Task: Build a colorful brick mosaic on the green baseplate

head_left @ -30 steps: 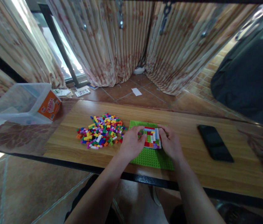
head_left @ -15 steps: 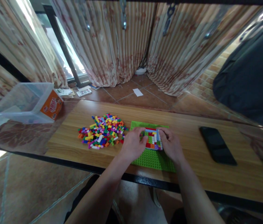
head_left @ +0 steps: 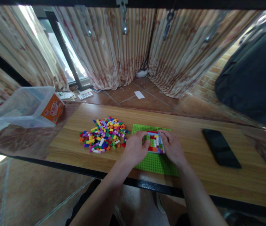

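Note:
A rectangular build of toy bricks (head_left: pixel 156 142) in red, white, light blue, orange and purple stands on a green studded baseplate (head_left: pixel 156 164). My left hand (head_left: pixel 136 147) is closed on its left side, with the thumb near the front corner. From the right, my right hand (head_left: pixel 172 147) grips the opposite side, its fingers bent at the light blue edge. Both hands cover parts of the build, and some fingertips are hidden. Left of the baseplate lies a pile of loose toy bricks (head_left: pixel 104 134) in many colours.
The wooden table (head_left: pixel 194 179) carries a black phone (head_left: pixel 221 148) on the right. Beyond its left end sits a clear plastic bin (head_left: pixel 24 108) with an orange label. Striped curtains (head_left: pixel 121 56) hang behind, and a white paper (head_left: pixel 139 94) lies on the floor.
The whole view has shifted slightly, so the table sits a little lower in the picture. Both hands stay at the sides of the brick build with hardly any movement.

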